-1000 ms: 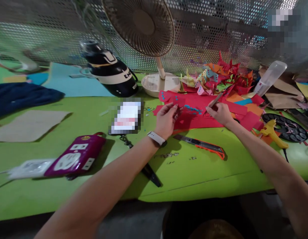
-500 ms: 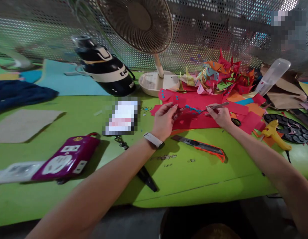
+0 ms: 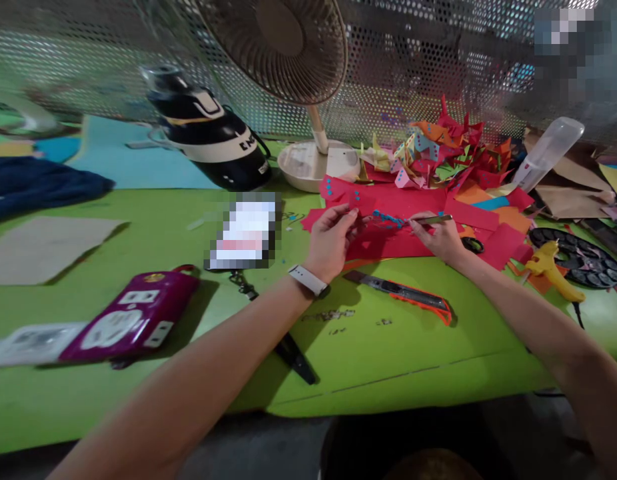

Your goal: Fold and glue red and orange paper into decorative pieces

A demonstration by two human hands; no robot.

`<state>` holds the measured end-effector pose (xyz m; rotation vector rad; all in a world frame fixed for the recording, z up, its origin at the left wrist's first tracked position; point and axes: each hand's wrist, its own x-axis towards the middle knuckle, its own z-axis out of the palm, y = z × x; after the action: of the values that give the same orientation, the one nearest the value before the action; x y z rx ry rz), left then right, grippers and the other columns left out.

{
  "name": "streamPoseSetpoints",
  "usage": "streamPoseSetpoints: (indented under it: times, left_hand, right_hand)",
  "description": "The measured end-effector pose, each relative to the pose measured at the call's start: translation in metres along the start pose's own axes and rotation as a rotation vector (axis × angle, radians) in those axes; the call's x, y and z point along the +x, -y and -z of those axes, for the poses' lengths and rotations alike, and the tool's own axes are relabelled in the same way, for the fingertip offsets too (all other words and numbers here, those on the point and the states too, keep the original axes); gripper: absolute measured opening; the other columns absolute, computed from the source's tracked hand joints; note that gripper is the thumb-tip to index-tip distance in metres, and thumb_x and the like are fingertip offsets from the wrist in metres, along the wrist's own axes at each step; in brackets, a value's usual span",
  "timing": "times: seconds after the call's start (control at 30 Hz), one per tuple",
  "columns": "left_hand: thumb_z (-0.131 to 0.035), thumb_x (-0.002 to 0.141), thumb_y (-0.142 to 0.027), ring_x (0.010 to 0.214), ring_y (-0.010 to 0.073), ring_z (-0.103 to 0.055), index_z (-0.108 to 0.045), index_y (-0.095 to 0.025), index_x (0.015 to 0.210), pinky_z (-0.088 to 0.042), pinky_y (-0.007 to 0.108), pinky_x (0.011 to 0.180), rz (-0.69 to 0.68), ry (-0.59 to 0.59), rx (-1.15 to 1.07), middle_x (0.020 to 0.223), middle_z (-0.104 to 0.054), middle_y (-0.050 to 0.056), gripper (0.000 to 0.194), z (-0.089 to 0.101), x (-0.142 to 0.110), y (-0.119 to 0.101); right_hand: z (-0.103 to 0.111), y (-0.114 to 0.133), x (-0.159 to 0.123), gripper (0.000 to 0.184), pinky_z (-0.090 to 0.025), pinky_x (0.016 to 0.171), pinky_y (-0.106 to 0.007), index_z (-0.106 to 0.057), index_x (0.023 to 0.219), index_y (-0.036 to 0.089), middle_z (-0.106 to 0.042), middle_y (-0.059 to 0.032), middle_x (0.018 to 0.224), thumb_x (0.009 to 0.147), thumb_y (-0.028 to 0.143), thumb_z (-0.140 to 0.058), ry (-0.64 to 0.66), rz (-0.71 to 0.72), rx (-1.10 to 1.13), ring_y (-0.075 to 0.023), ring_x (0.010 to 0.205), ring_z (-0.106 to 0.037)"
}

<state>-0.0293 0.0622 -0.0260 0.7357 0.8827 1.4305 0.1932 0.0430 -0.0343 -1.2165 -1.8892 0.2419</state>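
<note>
My left hand (image 3: pixel 331 240), with a pale band at the wrist, pinches a small red paper piece (image 3: pixel 356 198) with blue dots on it. In my right hand (image 3: pixel 441 235) are slim metal tweezers (image 3: pixel 435 219), their tip pointing left at a scatter of tiny blue bits (image 3: pixel 388 219). Those bits lie on red paper sheets (image 3: pixel 403 248) below both hands. Whether the tweezers' tip holds a bit is too small to tell. A box cutter (image 3: pixel 401 291) with an orange edge lies just in front of the red sheets.
A fan (image 3: pixel 308 175), a black-and-white bottle (image 3: pixel 223 150) and a heap of folded coloured paper (image 3: pixel 438 150) stand behind. A phone (image 3: pixel 246 230) and a purple case (image 3: pixel 133 317) lie left. To the right are a yellow glue gun (image 3: pixel 551 270) and a black round tray (image 3: pixel 596 267).
My right hand has tilted the tweezers flatter and their tip has shifted slightly right. My left hand keeps its pinch on the red paper piece. The view has moved very slightly.
</note>
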Motion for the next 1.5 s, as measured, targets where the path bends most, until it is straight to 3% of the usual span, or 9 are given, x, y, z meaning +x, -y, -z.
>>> streamPoseSetpoints:
  times: [0.17, 0.47, 0.97, 1.17, 1.37, 1.5]
  left_hand:
    - [-0.073, 0.075, -0.01, 0.072, 0.013, -0.072, -0.064, -0.019, 0.082, -0.055, 0.022, 0.066, 0.01, 0.001, 0.006, 0.076, -0.07, -0.001, 0.014, -0.001, 0.0, 0.0]
    - [-0.07, 0.077, -0.009, 0.072, 0.0131, -0.072, -0.064, -0.018, 0.082, -0.055, 0.024, 0.068, -0.006, 0.019, 0.003, 0.077, -0.069, -0.001, 0.012, 0.0, -0.001, 0.0]
    - [-0.075, 0.075, -0.013, 0.072, 0.013, -0.072, -0.063, -0.018, 0.083, -0.055, 0.023, 0.066, -0.019, 0.045, 0.02, 0.077, -0.07, -0.001, 0.016, 0.002, 0.001, 0.003]
    - [-0.081, 0.071, -0.024, 0.073, 0.0156, -0.074, -0.06, -0.019, 0.089, -0.059, 0.03, 0.074, -0.054, 0.167, 0.131, 0.078, -0.072, -0.001, 0.028, 0.0, -0.009, 0.006]
    - [-0.083, 0.07, -0.033, 0.074, 0.0158, -0.074, -0.06, -0.018, 0.093, -0.061, 0.032, 0.08, -0.045, 0.283, 0.217, 0.08, -0.075, 0.0, 0.036, -0.003, -0.017, 0.003]
    - [-0.082, 0.073, -0.029, 0.077, 0.0169, -0.074, -0.062, -0.019, 0.093, -0.061, 0.031, 0.078, -0.049, 0.315, 0.23, 0.082, -0.075, 0.001, 0.03, -0.004, -0.018, 0.002]
  right_hand:
    - [0.001, 0.0, 0.0, 0.026, -0.057, 0.072, -0.03, -0.071, 0.093, 0.018, -0.077, -0.0081, 0.09, 0.093, 0.038, -0.054, -0.065, 0.03, 0.041, -0.0196, 0.076, -0.074]
    - [-0.001, -0.005, 0.0, 0.03, -0.056, 0.066, -0.029, -0.072, 0.089, 0.018, -0.075, -0.0069, 0.084, 0.094, 0.04, -0.051, 0.009, 0.01, 0.045, -0.0173, 0.068, -0.071]
    - [0.001, 0.008, 0.001, 0.026, -0.058, 0.062, -0.03, -0.069, 0.089, 0.021, -0.073, -0.0038, 0.083, 0.091, 0.044, -0.057, -0.129, -0.025, 0.206, -0.0167, 0.066, -0.071]
    - [0.007, 0.029, 0.002, 0.028, -0.06, 0.072, -0.031, -0.07, 0.101, 0.023, -0.075, -0.0043, 0.093, 0.094, 0.045, -0.055, -0.164, 0.033, 0.224, -0.0168, 0.077, -0.073]
    - [0.011, 0.05, -0.005, 0.02, -0.059, 0.081, -0.032, -0.07, 0.108, 0.029, -0.077, -0.0022, 0.102, 0.094, 0.036, -0.057, -0.083, 0.232, 0.071, -0.0177, 0.085, -0.073]
    - [0.011, 0.054, -0.008, 0.022, -0.061, 0.082, -0.037, -0.068, 0.112, 0.033, -0.076, -0.0027, 0.105, 0.096, 0.037, -0.055, -0.016, 0.235, 0.012, -0.0202, 0.088, -0.073]
